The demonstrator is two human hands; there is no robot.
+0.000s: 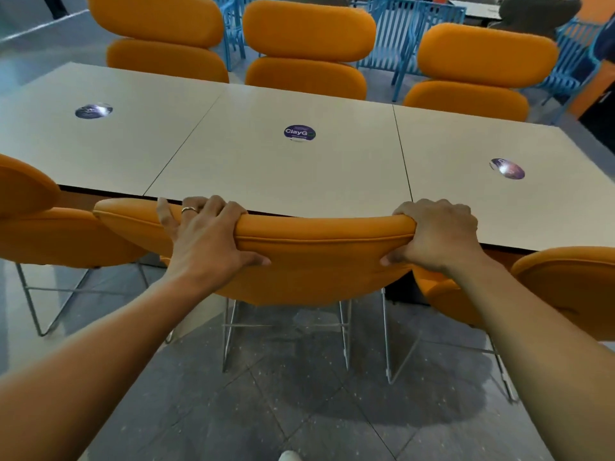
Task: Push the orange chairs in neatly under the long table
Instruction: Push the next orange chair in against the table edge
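Middle orange chair (pixel 319 261): backrest at the near edge of the long bench (pixel 266 168). My left hand (pixel 206 241) and right hand (pixel 439 237): each grip clamped on its top edge. Neighbouring orange chairs left (pixel 50 234) and right (pixel 565 287); three opposite.

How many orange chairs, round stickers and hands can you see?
Orange chairs: 6, with 3 on the near side and 3 on the far side
Round stickers on the table: 3
Hands: 2, left hand, right hand
Total: 11
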